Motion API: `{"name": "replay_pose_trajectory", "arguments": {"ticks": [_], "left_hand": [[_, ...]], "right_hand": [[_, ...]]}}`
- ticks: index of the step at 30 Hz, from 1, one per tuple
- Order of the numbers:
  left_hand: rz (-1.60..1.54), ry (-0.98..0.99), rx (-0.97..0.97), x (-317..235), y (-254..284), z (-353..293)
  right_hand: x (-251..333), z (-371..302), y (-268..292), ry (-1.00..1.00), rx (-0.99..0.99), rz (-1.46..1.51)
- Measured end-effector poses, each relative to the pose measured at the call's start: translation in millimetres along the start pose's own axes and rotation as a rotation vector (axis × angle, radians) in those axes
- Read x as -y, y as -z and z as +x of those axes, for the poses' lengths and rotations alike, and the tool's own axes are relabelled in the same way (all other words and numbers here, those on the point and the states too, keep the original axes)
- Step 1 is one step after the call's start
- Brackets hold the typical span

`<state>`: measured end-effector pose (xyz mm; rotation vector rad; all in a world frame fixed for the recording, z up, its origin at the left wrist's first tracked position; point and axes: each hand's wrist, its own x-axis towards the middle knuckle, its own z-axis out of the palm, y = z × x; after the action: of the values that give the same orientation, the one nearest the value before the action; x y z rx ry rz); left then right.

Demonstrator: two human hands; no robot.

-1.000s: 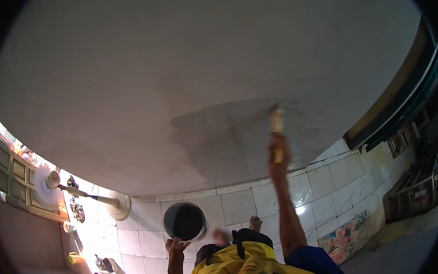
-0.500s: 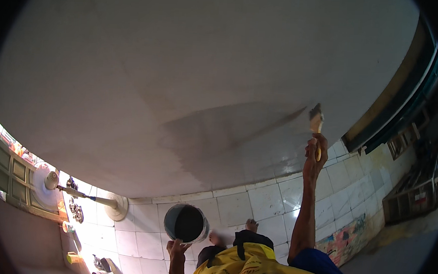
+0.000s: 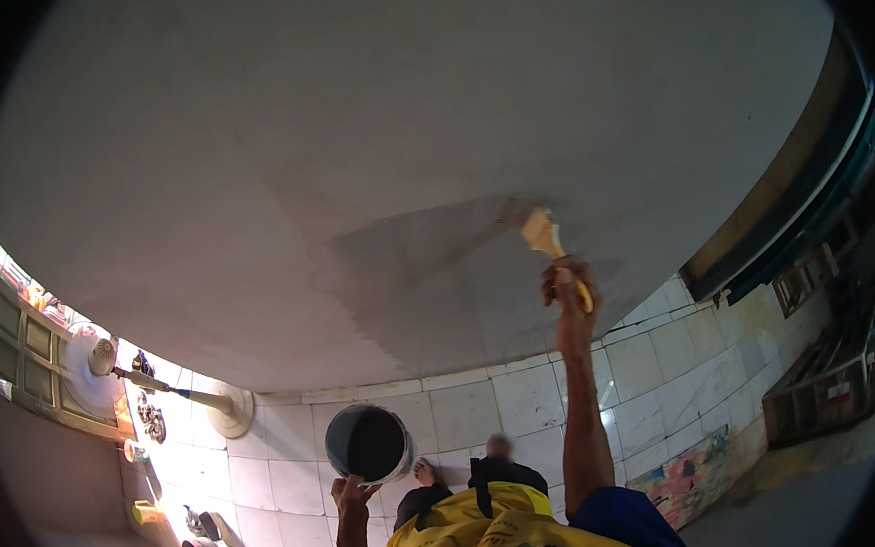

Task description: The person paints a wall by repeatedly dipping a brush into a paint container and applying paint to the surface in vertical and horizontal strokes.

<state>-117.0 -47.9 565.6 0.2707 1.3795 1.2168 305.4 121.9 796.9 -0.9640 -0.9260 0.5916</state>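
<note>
A wide paintbrush (image 3: 542,232) is gripped by its yellow handle in my right hand (image 3: 574,294), with the fingers wrapped round it. Its bristles press on the pale wall (image 3: 297,115), at the upper edge of a darker, wet-looking patch (image 3: 427,283). Low on the left, my left hand (image 3: 352,491) grips the near rim of a bucket (image 3: 335,446), thumb and fingers closed on it. Dark grey paint (image 3: 377,445) fills part of the bucket, which is tilted so that I look into it.
White floor tiles (image 3: 469,416) run along the wall's foot. A pedestal fan (image 3: 165,387) stands at the left by a greenish door (image 3: 12,348). At the right are a dark green frame (image 3: 790,235), a wooden cabinet (image 3: 816,397) and a colourful mat (image 3: 685,479).
My right hand has swept the paintbrush leftward across the wall, over the dark patch's upper edge. The left hand and bucket have hardly moved.
</note>
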Motion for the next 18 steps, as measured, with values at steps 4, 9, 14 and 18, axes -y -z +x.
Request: {"name": "replay_pose_trajectory", "arguments": {"ticks": [4, 9, 14, 18], "left_hand": [[0.033, 0.000, -0.063, 0, 2, -6], [-0.010, -0.006, -0.036, 1, -3, -13], [-0.023, 0.005, -0.068, 4, 2, -16], [-0.042, -0.006, -0.044, 9, 15, -16]], "right_hand": [[0, -4, 39, 0.019, -0.151, -0.187], [-33, -18, 15, 0.208, -0.144, -0.394], [-18, -66, -118, 0.173, 0.386, -0.327], [-12, -60, -122, 0.063, 0.454, -0.202]]}}
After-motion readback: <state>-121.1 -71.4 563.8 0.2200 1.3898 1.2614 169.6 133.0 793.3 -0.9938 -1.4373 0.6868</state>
